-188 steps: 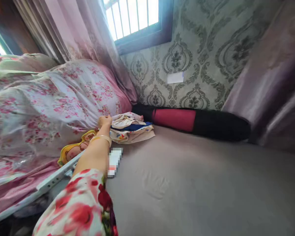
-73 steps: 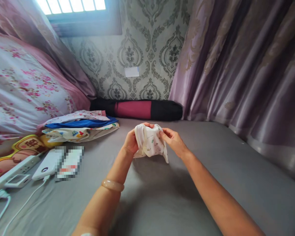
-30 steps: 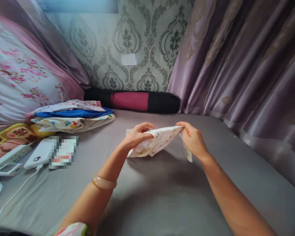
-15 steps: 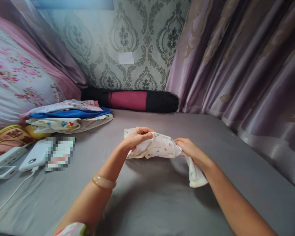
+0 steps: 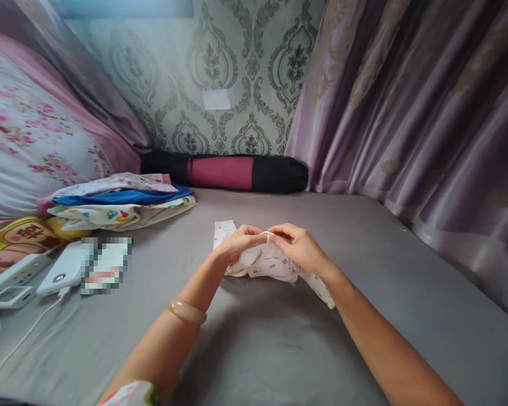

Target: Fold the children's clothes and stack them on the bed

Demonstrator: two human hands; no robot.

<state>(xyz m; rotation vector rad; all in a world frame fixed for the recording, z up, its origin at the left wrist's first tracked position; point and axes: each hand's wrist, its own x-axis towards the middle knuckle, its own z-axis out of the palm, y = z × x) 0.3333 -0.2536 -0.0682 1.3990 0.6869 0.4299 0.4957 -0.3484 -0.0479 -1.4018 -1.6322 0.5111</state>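
A small white garment with a scattered print, seemingly a baby shirt (image 5: 275,266), is held just above the grey bed sheet (image 5: 254,349). My left hand (image 5: 242,242), with a bangle on its wrist, is closed on the upper left part of the cloth. Close beside it, my right hand (image 5: 298,247) pinches the garment's edge, and the fingertips of both hands nearly meet. One sleeve sticks out past my left hand; another hangs below my right wrist. Fingers and folds hide part of the garment.
To the left lies a stack of folded clothes (image 5: 122,200). Nearer are a yellow cushion (image 5: 23,234), a power strip (image 5: 19,270), a white power bank (image 5: 63,270) with a cable, and a blurred-out flat object (image 5: 106,265). A black and red long bag (image 5: 224,172) lies against the wall.
Earlier my left hand was at the clothes stack; then both hands held the shirt. In the last half second my right hand has come left, up against my left hand, gripping the edge there.
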